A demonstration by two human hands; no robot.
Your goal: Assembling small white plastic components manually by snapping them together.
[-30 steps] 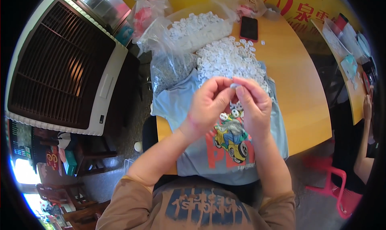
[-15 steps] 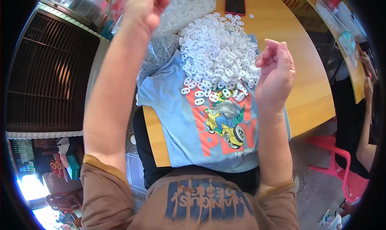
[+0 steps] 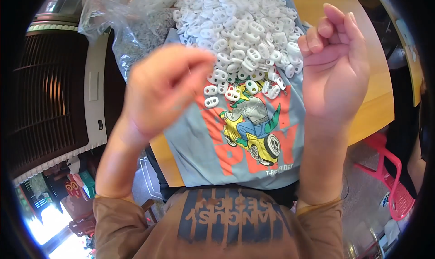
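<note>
Above the grey-blue printed T-shirt (image 3: pixel 204 146) spread on the round wooden table (image 3: pixel 376 109), both hands hover raised. Left hand (image 3: pixel 165 89) — motion-blurred, fingers curled inward; cannot tell whether it pinches anything. Right hand (image 3: pixel 335 66) — loosely curled, fingertips bent toward the palm, nothing seen inside. Heap of small white plastic two-hole pieces (image 3: pixel 240 28) lies on the shirt's far end, between and beyond the hands. Clear plastic bag (image 3: pixel 131 28) just left of it.

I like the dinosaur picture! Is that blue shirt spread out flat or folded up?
Spread out: the blue shirt lies flat on the table, print showing, white plastic pieces piled on it.
</note>
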